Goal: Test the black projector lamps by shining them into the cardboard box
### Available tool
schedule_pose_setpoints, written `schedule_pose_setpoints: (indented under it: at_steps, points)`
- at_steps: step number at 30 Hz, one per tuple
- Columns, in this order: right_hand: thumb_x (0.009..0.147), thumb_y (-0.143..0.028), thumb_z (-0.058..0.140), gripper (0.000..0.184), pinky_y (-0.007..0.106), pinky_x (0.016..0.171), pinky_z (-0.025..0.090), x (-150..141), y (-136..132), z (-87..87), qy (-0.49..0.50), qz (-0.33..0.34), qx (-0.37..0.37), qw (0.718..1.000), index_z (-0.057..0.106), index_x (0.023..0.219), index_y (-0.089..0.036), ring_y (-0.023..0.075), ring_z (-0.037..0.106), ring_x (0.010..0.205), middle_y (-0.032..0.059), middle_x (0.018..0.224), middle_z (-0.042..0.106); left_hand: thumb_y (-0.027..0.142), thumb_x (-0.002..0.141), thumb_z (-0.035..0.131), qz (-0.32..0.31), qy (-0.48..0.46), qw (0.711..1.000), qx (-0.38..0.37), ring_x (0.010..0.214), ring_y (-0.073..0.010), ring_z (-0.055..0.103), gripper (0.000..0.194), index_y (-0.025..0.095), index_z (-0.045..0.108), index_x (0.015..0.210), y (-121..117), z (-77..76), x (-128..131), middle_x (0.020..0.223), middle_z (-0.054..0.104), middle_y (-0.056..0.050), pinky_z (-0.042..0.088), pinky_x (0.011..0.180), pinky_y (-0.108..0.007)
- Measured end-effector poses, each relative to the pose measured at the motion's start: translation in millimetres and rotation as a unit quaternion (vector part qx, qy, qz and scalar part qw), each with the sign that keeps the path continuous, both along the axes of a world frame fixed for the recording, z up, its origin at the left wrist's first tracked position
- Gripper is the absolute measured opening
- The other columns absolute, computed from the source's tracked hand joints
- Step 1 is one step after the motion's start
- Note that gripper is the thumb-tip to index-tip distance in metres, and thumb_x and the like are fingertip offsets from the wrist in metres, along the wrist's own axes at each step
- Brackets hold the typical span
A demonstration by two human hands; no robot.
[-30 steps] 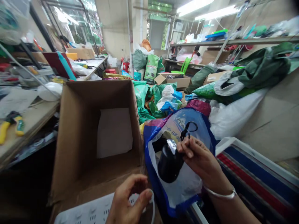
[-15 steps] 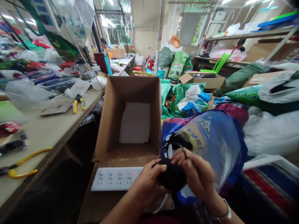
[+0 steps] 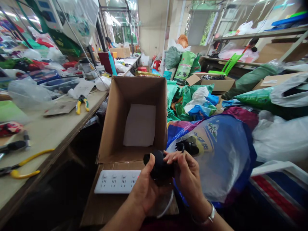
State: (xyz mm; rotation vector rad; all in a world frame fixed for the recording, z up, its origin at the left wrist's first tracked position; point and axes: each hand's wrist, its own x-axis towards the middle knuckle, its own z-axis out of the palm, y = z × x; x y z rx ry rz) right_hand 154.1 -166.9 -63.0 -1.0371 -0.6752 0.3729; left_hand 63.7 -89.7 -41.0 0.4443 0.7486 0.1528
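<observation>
My left hand (image 3: pixel 143 189) is wrapped round a black rounded object (image 3: pixel 160 166), its thumb pressed against the near side. What kind of thing it is, I cannot tell. My right hand (image 3: pixel 189 175) is on the object's right side, fingertips touching it. Between its thumb and finger a thin dark strip (image 3: pixel 183 149) shows, partly hidden. Just beyond lie black pieces (image 3: pixel 187 147) on a blue and clear plastic bag (image 3: pixel 220 160). An open cardboard box (image 3: pixel 133 157) with a pale sheet (image 3: pixel 140 125) on its bottom stands ahead of my hands.
A white power strip (image 3: pixel 117 182) lies on cardboard left of my hands. On the left workbench (image 3: pixel 60 128) are yellow-handled pliers (image 3: pixel 81 104), a second yellow-handled tool (image 3: pixel 26 168) and plastic bags. Green sacks (image 3: pixel 184 67) and a green chair (image 3: pixel 228 65) stand farther back.
Both hands have moved left and slightly up with the black object, towards the box. The object has turned, showing a smoother side. The right-hand fingers now lie across its right side.
</observation>
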Motion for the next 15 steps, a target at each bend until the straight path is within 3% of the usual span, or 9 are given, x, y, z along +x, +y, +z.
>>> schedule_pose_setpoints:
  at_steps: [3,6,8,11,15]
  points:
    - [0.093,-0.042,0.045,0.029,0.046,0.100,0.039,9,-8,-5.5,-0.126,0.045,-0.045,0.990,0.066,0.086,-0.023,0.0242,0.058,0.104,0.0059,0.096,0.068,0.020,0.087,0.050,0.016,0.029,0.998,0.059,0.070,-0.0193,0.064,0.017,0.011,0.061,0.094,7,-1.6,-3,0.080,0.067,-0.010,0.055,0.058,-0.032]
    - [0.092,-0.057,0.030,0.051,0.046,0.104,0.033,27,-12,-7.7,-0.248,0.050,-0.135,0.958,0.063,0.112,-0.024,0.0269,0.048,0.120,0.0088,0.122,0.060,0.018,0.080,0.059,-0.014,0.017,0.991,0.132,0.077,-0.0209,0.063,0.022,0.012,0.059,0.101,9,-8.3,-9,0.089,0.066,-0.010,0.055,0.061,-0.034]
    - [0.090,-0.065,0.019,0.066,0.044,0.097,0.040,37,-12,-10.9,-0.284,0.086,-0.212,0.931,0.061,0.118,-0.022,0.0268,0.056,0.111,0.0102,0.117,0.064,0.021,0.073,0.068,-0.054,-0.004,0.984,0.170,0.076,-0.0212,0.063,0.033,0.011,0.058,0.103,8,-12.8,-12,0.091,0.066,-0.011,0.054,0.060,-0.031]
    - [0.087,-0.069,0.011,0.079,0.040,0.083,0.047,45,-8,-19.1,-0.294,0.118,-0.286,0.905,0.066,0.111,-0.017,0.0255,0.063,0.093,0.0110,0.101,0.069,0.024,0.063,0.077,-0.082,-0.012,0.976,0.201,0.069,-0.0196,0.062,0.043,0.010,0.060,0.100,6,-17.1,-18,0.084,0.065,-0.010,0.051,0.054,-0.027]
    - [0.088,-0.069,0.015,0.078,0.034,0.072,0.049,46,-4,-27.8,-0.230,0.104,-0.270,0.929,0.071,0.092,-0.015,0.0224,0.065,0.077,0.0095,0.082,0.070,0.024,0.057,0.080,-0.105,-0.007,0.969,0.225,0.062,-0.0171,0.058,0.051,0.011,0.061,0.103,8,-18.5,-25,0.080,0.065,-0.007,0.049,0.048,-0.026]
